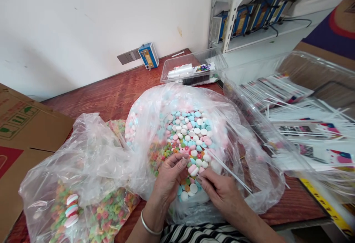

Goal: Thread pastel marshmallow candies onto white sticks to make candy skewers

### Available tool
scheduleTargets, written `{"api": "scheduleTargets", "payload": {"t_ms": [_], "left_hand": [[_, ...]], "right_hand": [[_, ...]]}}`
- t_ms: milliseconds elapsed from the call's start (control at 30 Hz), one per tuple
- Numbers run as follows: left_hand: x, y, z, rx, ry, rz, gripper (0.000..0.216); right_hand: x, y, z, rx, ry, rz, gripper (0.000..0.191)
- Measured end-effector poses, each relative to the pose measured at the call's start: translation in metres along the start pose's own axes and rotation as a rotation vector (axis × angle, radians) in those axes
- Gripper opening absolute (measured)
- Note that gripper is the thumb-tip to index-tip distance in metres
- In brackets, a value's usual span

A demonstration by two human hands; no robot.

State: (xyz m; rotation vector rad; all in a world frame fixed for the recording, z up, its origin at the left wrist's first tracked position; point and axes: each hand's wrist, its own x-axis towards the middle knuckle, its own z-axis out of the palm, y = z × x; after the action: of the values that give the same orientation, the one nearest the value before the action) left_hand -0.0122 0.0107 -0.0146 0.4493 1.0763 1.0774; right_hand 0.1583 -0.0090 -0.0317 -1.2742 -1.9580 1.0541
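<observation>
My left hand (170, 174) is over an open clear bag (144, 119) of pastel candies (191, 126), thumb and fingertips pinched. My right hand (222, 189) is just to its right, thumb and forefinger pinched beside a pink candy. What either pinch holds is too small to make out. Pink and white candies (193, 169) lie between the two hands, and I cannot tell whether they are held. Small ring-shaped gummies (163, 152) are mixed among the pastel pieces. Thin white sticks (231, 172) rest on the bag beyond my right hand.
At left, a clear bag of ring gummies (108, 211) has a short stack of pastel candies (71, 210) on it. A cardboard box (30, 124) stands beyond. Right is a clear bin (249, 113) of sticks and printed cards; a smaller tray (166, 69) sits behind.
</observation>
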Motion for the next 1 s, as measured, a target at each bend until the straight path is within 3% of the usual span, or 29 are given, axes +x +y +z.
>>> {"api": "scheduleTargets", "payload": {"t_ms": [100,300,400,567,667,733,867,1000], "left_hand": [[-0.003,-0.008,0.007,-0.018,-0.075,-0.038,0.026],[0.002,-0.007,0.009,-0.092,0.084,0.020,0.027],[0.003,-0.011,0.011,-0.049,0.061,-0.026,0.029],[0.002,-0.023,0.020,0.012,0.006,-0.067,0.030],[0.007,-0.015,0.023,0.184,-0.012,-0.062,0.039],[0.015,-0.003,0.023,0.438,0.026,0.078,0.039],[0.035,0.016,0.020,1.110,0.123,0.566,0.021],[0.050,0.010,0.019,1.403,0.008,0.651,0.012]], "right_hand": [[0.002,0.000,-0.001,-0.025,0.026,-0.031,0.027],[-0.002,-0.002,-0.011,-0.143,-0.058,0.047,0.023],[-0.007,0.000,-0.009,-0.186,-0.112,0.064,0.027],[-0.006,0.002,-0.001,0.120,-0.019,0.101,0.026],[-0.004,0.007,0.000,0.406,0.026,0.182,0.030],[-0.006,0.014,0.000,0.571,-0.006,0.246,0.033],[-0.012,0.030,-0.003,0.727,-0.015,0.316,0.039],[-0.015,0.038,-0.006,0.736,0.029,0.335,0.041]]}}
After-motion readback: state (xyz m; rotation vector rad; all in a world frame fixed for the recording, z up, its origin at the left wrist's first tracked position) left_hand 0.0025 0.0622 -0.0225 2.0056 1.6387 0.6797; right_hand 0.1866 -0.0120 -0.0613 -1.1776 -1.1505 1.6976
